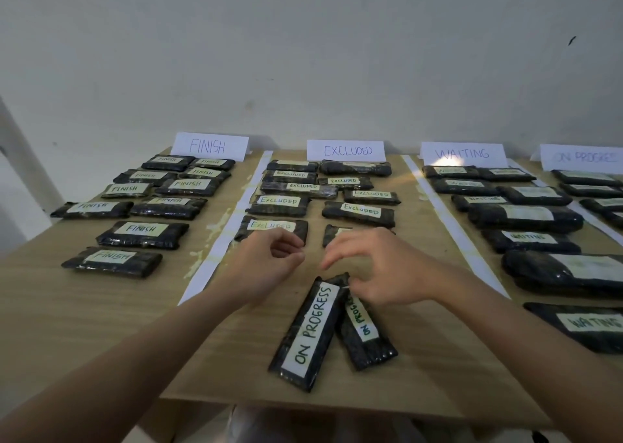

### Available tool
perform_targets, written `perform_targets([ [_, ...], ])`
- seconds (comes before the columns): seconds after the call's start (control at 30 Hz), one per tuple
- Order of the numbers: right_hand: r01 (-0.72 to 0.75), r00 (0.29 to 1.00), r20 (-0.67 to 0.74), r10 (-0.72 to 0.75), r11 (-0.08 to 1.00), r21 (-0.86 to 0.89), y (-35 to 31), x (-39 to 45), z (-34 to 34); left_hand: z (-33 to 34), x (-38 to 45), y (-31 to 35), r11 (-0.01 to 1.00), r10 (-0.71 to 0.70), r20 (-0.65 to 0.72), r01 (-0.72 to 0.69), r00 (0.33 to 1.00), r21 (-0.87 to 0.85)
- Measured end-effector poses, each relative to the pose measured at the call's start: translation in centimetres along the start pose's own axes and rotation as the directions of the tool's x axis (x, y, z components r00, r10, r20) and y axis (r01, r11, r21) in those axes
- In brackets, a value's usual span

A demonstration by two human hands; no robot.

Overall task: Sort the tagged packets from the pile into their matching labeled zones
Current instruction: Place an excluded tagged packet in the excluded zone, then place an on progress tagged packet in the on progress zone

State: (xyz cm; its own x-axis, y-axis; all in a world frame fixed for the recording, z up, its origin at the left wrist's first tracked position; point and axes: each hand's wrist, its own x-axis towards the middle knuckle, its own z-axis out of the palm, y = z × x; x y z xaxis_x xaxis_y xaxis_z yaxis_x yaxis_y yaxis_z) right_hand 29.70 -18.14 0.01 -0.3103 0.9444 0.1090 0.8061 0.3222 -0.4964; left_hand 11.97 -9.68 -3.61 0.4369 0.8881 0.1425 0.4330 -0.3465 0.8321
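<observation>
Two ON PROGRESS packets [312, 333] remain near the tabletop's front edge, overlapping. My right hand [377, 267] hovers open over their far ends; my left hand [269, 260] is loosely curled, empty. Pinching both could drag one askew. Their ON PROGRESS sign [581, 157] stands at the far right corner.

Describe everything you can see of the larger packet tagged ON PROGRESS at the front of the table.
The larger ON PROGRESS packet is a long, flat, black pouch in glossy, crinkled plastic wrap. A white strip label runs along it, with ON PROGRESS handwritten in dark green. It lies flat on the wooden table, lengthwise away from the viewer and tilted slightly right, near the front edge. Its right side overlaps a smaller ON PROGRESS packet. The right hand hovers at its far end; whether they touch is unclear.
</observation>
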Motion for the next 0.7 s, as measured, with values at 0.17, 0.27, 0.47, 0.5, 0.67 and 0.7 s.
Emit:
perform_targets([
  [0.17, 0.063, 0.928, 0.373, 0.018, 0.977, -0.202, -2.3, -0.1, 0.5, -0.4, -0.8, 0.0, 1.000, 0.008, 0.010, -0.008, 1.000, 0.002],
  [0.27, 0.062, 0.912, 0.408, 0.050, 0.964, -0.257, -2.7, 0.2, 1.0, -0.4, -1.3, 0.1, 1.000, 0.012, 0.015, -0.012, 1.000, 0.002],
  [0.47, 0.059, 0.978, 0.209, -0.007, 0.968, -0.243, -2.9, -0.2, 0.5, -1.0, -1.4, 0.3, 0.998, -0.027, 0.003, 0.027, 1.000, -0.063],
  [0.5, 0.049, 0.992, 0.122, -0.021, 0.970, -0.238, -2.8, -0.3, 0.2, -1.1, -1.3, 0.4, 0.996, -0.037, -0.003, 0.037, 0.999, -0.079],
  [0.67, -0.010, 0.944, -0.314, -0.098, 0.946, -0.324, -1.0, -1.4, -0.5, -0.9, -1.1, 1.8, 0.985, -0.099, -0.018, 0.095, 0.995, -0.142],
  [0.7, -0.023, 0.925, -0.364, -0.111, 0.939, -0.344, -0.5, -1.6, -0.5, -0.7, -1.0, 2.3, 0.979, -0.108, -0.013, 0.104, 0.994, -0.176],
])
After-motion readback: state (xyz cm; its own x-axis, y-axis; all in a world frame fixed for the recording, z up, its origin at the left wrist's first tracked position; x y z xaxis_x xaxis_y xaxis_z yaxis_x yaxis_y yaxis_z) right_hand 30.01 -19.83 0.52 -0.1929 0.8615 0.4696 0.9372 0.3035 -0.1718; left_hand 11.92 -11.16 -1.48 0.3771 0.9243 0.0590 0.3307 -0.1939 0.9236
